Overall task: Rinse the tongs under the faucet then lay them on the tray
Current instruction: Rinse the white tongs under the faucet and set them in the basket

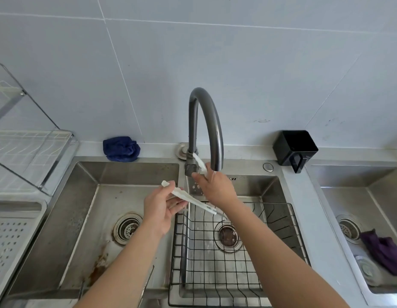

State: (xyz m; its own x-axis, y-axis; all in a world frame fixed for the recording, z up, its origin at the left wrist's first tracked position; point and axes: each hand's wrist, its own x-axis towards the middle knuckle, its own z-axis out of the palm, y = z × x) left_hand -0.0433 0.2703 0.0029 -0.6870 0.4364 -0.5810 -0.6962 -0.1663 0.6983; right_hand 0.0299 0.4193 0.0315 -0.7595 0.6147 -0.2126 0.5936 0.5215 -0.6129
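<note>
We stand at the steel sink [126, 174], at the rinsing step: our right hand [215, 187] grips the white lever [198, 162] of the faucet [206, 121], while our left hand [159, 207] pinches the tongs [188, 200], tips angled below the spout. Whether water runs we cannot tell. Next, we judge, they go left to the perforated tray [10, 236]; the wire basket [237, 274] below and blue cloth [120, 148] stand clear.

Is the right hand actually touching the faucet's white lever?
Touching. The head view shows the right hand pinching the white lever between thumb and fingers.
</note>
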